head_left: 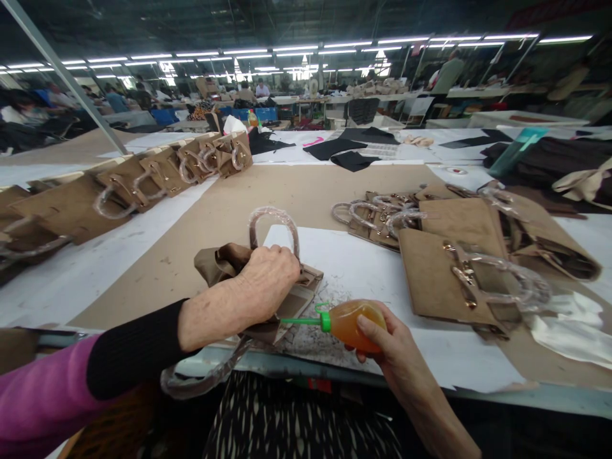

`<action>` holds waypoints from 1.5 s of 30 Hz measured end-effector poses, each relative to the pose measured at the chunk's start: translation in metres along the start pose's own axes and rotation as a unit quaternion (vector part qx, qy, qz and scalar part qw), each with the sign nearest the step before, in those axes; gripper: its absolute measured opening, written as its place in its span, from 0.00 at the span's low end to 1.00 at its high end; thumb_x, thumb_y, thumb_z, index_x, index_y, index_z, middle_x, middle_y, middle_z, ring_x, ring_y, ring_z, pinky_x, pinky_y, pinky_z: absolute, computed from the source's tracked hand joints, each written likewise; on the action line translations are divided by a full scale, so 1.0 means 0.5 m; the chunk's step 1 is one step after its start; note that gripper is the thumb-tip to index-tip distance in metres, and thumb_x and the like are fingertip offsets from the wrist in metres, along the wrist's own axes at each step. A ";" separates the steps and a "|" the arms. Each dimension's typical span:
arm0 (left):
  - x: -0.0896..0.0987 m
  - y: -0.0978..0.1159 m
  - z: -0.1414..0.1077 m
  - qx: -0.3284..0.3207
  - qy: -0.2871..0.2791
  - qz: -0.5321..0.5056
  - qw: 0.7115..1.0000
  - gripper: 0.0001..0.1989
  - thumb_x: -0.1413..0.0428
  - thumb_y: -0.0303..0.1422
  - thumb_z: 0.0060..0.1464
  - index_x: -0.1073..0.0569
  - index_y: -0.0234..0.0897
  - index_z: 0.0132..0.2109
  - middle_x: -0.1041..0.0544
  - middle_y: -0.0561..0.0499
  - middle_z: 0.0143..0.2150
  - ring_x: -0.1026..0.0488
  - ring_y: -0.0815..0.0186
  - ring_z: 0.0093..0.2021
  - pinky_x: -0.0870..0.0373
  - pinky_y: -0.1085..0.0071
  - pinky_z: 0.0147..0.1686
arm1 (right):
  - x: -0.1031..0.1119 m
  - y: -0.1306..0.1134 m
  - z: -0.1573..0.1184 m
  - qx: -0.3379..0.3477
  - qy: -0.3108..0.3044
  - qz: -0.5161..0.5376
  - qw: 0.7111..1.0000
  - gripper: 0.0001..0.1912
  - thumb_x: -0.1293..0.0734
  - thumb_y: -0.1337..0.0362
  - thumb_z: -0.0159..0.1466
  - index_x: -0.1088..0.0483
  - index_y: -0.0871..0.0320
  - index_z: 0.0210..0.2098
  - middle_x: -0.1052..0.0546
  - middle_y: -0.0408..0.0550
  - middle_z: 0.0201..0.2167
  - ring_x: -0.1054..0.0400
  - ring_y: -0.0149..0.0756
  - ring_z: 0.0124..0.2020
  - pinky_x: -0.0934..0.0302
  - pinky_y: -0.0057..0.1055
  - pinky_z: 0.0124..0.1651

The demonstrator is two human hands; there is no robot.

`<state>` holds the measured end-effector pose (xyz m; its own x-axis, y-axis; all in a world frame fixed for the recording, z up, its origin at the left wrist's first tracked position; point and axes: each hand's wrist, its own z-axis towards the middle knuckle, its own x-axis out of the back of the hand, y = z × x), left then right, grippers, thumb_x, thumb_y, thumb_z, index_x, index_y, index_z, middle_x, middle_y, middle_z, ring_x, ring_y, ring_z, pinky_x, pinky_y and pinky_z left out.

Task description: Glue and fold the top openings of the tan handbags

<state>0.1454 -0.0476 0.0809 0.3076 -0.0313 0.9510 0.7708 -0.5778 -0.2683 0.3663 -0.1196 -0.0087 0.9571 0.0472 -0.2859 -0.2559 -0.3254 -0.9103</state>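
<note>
A tan handbag [306,290] lies at the near table edge, its dark lining pushed out and its handles wrapped in clear film. One handle [273,220] arches up behind my left hand, and the other hangs over the table edge. My left hand [270,274] is closed on the bag near its opening; its fingertips are hidden. In my right hand [387,335] is a soft plastic glue bottle [351,322] of amber liquid, held on its side. Its long green nozzle [301,321] points left, with the tip at the bag's edge below my left hand.
White paper [335,248] with dark scraps lies under the bag. On the right, several tan handbags [444,274] are piled up; a long row of more bags [129,185] stands at left. Black pieces [349,146] and a teal roll [519,150] lie farther back. People work in the background.
</note>
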 end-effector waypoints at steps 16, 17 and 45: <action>0.010 0.002 0.005 -0.004 -0.007 0.008 1.000 0.08 0.47 0.26 0.50 0.29 0.28 0.39 0.27 0.41 0.35 0.28 0.56 0.36 0.32 0.61 0.33 | -0.009 -0.001 -0.020 -0.005 -0.012 -0.041 0.999 0.18 0.30 0.52 0.57 0.33 0.57 0.41 0.28 0.46 0.30 0.34 0.38 0.27 0.42 0.25 0.20; 0.011 0.003 0.005 -0.003 -0.007 0.010 1.000 0.08 0.47 0.26 0.50 0.29 0.27 0.39 0.27 0.41 0.35 0.28 0.56 0.36 0.32 0.61 0.33 | -0.011 -0.003 -0.027 -0.007 -0.008 -0.046 0.999 0.18 0.30 0.52 0.57 0.33 0.57 0.41 0.27 0.46 0.31 0.34 0.38 0.27 0.42 0.25 0.19; 0.065 0.000 0.017 0.006 -0.077 -0.020 0.997 0.15 0.41 0.24 0.42 0.28 0.26 0.40 0.26 0.39 0.38 0.28 0.54 0.38 0.31 0.60 0.38 | 0.035 0.017 0.047 0.222 0.154 -0.403 0.874 0.27 0.33 0.47 0.60 0.38 0.59 0.50 0.31 0.56 0.45 0.36 0.52 0.45 0.42 0.46 0.49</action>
<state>0.1602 -0.0419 0.1104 0.3584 0.1184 0.9260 0.7907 -0.5658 -0.2337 0.3778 -0.0992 -0.0287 0.8247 -0.1859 0.5342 0.5566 0.0987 -0.8249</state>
